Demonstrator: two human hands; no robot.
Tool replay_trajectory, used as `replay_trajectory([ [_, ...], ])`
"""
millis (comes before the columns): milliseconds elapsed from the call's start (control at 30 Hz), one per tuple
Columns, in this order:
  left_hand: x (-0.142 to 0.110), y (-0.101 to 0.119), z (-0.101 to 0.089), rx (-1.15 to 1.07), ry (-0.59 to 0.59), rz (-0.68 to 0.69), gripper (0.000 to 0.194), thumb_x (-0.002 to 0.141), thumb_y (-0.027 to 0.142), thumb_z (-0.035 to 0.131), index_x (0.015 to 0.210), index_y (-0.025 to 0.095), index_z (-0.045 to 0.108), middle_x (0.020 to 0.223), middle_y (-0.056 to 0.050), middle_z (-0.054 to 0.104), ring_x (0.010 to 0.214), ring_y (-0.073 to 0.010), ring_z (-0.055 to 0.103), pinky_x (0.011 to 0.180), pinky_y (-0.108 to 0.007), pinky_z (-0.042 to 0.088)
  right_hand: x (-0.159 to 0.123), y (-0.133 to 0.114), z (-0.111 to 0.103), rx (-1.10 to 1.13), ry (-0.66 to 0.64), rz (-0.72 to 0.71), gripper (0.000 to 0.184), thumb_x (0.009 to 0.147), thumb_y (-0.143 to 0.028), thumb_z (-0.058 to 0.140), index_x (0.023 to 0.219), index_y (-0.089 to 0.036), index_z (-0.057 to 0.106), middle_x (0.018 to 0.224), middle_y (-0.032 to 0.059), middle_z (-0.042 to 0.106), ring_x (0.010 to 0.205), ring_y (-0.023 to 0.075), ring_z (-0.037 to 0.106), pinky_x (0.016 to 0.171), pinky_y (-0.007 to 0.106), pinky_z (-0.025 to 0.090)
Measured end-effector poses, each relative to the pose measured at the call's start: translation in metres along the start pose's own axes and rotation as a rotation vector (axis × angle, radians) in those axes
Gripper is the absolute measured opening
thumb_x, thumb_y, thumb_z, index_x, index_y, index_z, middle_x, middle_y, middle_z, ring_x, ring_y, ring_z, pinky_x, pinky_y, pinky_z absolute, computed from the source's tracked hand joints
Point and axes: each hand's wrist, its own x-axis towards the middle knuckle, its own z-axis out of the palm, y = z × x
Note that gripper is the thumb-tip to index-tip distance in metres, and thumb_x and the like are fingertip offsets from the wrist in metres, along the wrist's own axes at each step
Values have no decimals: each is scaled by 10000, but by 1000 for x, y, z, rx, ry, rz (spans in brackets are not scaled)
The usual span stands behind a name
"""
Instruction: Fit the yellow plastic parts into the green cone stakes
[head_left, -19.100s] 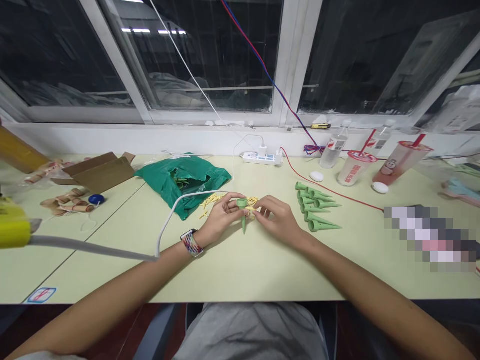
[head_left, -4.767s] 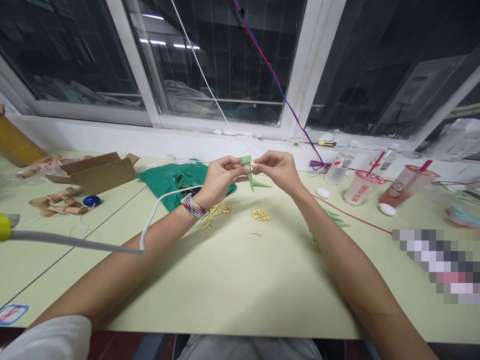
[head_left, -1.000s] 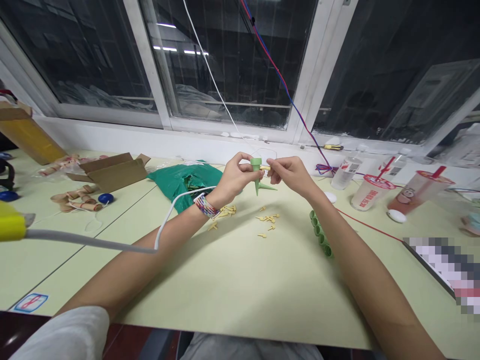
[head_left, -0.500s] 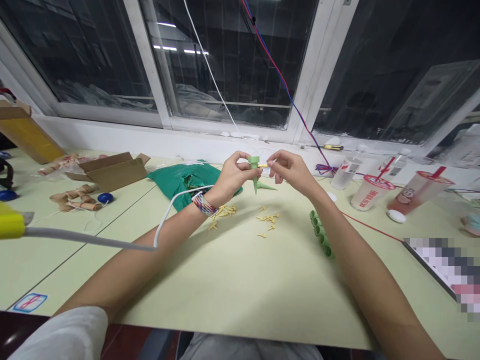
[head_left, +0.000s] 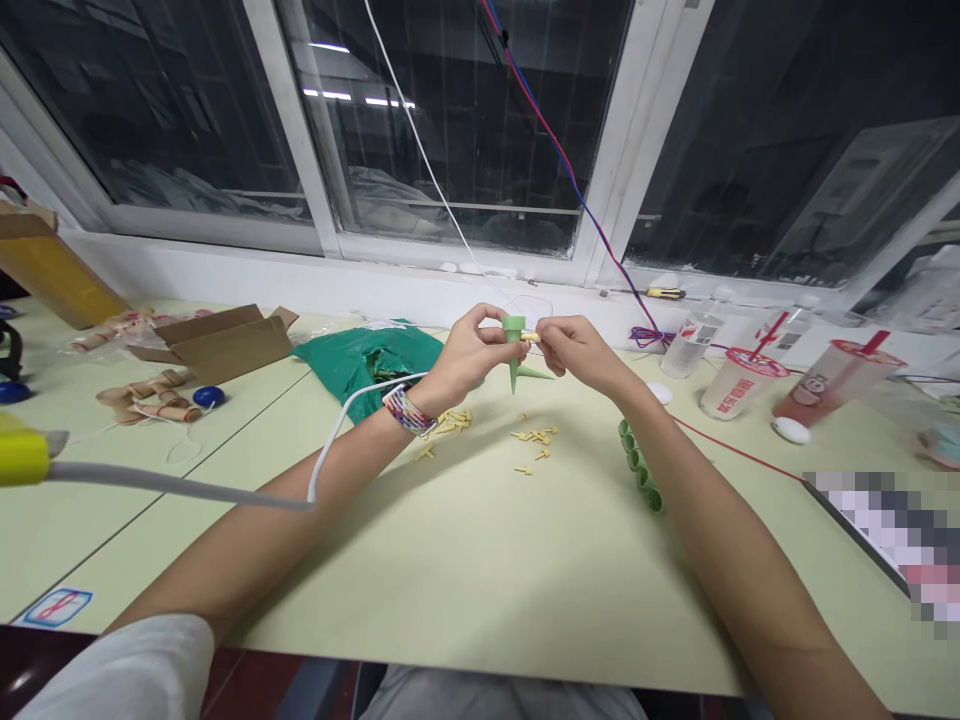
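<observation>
Head: one cone (head_left: 514,326), one peg (head_left: 531,337) in fingers (head_left: 552,330)

1. Spike (head_left: 513,328) between hands (head_left: 466,355), above worktop (head_left: 465,560).
2. Pegs (head_left: 538,437) on worktop, nearer than spike.
3. Bag (head_left: 349,368) behind-left of pegs, carton (head_left: 225,345) left of bag.
4. Cones (head_left: 637,467) right of pegs.
5. Cups (head_left: 739,388) right of cones, further back; bottles (head_left: 688,345) behind cups.

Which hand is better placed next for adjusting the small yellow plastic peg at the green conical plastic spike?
Probably the right hand: it appears to pinch the outer end of the yellow peg, while the left hand is occupied gripping the green spike.
</observation>
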Motion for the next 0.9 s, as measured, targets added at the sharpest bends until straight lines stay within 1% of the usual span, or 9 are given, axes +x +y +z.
replay_trajectory([
  [167,2,1,-3,-135,-53,-75,471,680,213,929,987,201,572,818,-12,752,747,-169,729,758,-326,552,-1,-4,0,-15,41,-39,324,961,-473,643,761,-239,544,619,-28,546,571,146,530,558,279,431],
  [267,0,2,-2,-186,-59,-122,427,699,229,916,961,192,581,873,-39,749,783,-173,728,774,-331,560,-1,-7,4,-83,73,-65,350,944,-437,663,711,-242,487,609,-30,486,579,146,472,556,279,387],
  [400,-7,5,5,128,91,173,454,703,176,888,1022,224,569,836,2,733,770,-164,707,763,-302,540,4,-6,17,206,-2,130,510,975,-488,586,641,-274,265,585,-59,240,501,122,247,474,280,253],
  [467,-9,8,6,228,129,271,481,690,151,888,1041,236,571,829,23,719,774,-159,706,770,-289,534,4,-4,22,246,0,146,486,998,-495,538,659,-276,266,604,-61,222,501,125,234,473,282,243],
  [533,-8,12,5,147,93,190,481,687,176,901,1023,233,562,803,25,711,748,-164,707,742,-293,535,2,-4,24,81,105,15,426,1029,-475,481,688,-263,338,623,-39,307,534,142,309,512,288,280],
  [600,-4,15,2,-32,7,-4,446,685,218,914,966,214,567,798,6,712,731,-164,703,723,-303,541,-2,-5,24,-193,230,-172,369,1047,-446,450,740,-253,382,668,-14,391,598,161,368,573,299,308],
  [700,0,15,-3,-198,-122,-226,369,685,241,916,868,178,602,829,-30,710,751,-160,699,756,-316,559,-5,-5,24,-436,275,-304,334,1040,-423,467,767,-249,382,689,-6,413,635,171,365,618,310,302],
  [767,-1,12,-3,-144,-94,-172,376,686,230,908,902,187,603,812,-21,708,735,-163,697,737,-313,553,-3,-4,26,-314,251,-216,355,1032,-420,463,737,-250,363,658,-17,371,606,162,342,591,302,287],
  [900,-9,7,2,259,119,230,426,700,159,862,1027,234,599,820,19,722,781,-162,698,785,-300,535,6,-6,30,248,90,283,371,978,-342,463,683,-268,250,608,-73,191,507,117,181,495,277,193],
])
